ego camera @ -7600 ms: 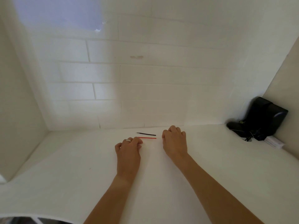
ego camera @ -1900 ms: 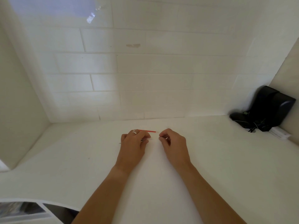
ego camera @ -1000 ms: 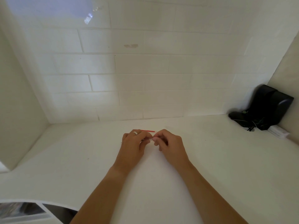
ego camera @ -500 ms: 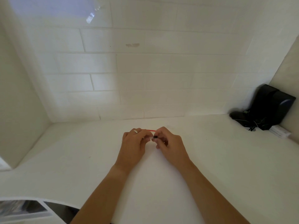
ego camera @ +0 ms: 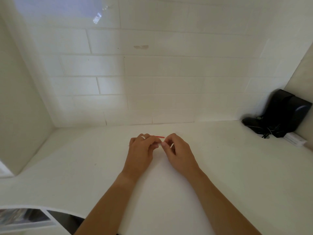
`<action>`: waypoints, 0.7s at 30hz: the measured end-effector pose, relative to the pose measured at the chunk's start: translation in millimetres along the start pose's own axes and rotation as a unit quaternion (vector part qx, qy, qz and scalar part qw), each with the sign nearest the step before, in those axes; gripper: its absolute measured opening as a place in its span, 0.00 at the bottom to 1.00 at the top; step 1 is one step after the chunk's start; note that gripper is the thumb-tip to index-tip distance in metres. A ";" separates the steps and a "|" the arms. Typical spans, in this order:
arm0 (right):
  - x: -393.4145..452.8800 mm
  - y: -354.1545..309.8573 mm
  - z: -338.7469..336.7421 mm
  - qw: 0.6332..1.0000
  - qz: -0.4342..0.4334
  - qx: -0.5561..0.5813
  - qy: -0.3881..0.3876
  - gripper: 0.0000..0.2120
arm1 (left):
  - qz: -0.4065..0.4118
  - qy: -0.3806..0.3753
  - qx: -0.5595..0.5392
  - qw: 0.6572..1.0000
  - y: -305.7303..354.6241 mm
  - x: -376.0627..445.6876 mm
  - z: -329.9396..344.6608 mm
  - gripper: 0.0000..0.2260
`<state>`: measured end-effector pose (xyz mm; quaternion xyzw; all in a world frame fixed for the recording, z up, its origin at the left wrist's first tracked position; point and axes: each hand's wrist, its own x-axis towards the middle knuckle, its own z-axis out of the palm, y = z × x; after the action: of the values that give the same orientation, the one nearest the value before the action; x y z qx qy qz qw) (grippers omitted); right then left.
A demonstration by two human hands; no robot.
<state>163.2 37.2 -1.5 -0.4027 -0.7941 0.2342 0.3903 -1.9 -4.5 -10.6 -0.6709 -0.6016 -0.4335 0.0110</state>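
Observation:
On the white counter (ego camera: 220, 167) my left hand (ego camera: 140, 153) and my right hand (ego camera: 179, 153) meet fingertip to fingertip. Both have curled fingers and pinch a thin black stick between them. It is almost wholly hidden; only a fine tip (ego camera: 128, 146) pokes out left of my left hand. What sits right at the fingertips is too small to make out. A thin red stick (ego camera: 159, 137) lies flat on the counter just behind the hands, untouched. My left hand wears a ring.
A black device (ego camera: 284, 114) with cables stands in the back right corner, with a small white box (ego camera: 295, 141) beside it. A tiled wall rises behind and a side wall at left. The counter's curved front edge (ego camera: 50, 208) runs at lower left.
The black stick that lay behind the red one is now off the counter and in my hands. My hands have closed together over the last second; the red stick has not moved.

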 end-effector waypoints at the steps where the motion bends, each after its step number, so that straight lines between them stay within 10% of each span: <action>1: 0.0 -0.7 -0.8 1.000 0.002 0.009 -0.004 0.04 | -0.004 -0.001 0.003 1.000 -0.4 0.5 0.3 0.09; 21: 0.0 -1.0 -0.7 1.000 0.010 -0.010 -0.005 0.06 | 0.000 -0.008 0.005 1.000 0.2 0.5 0.2 0.10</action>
<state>163.2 36.7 -0.5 -0.4138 -0.7942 0.2320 0.3798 -1.7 -4.1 -10.3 -0.6743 -0.6038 -0.4251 0.0102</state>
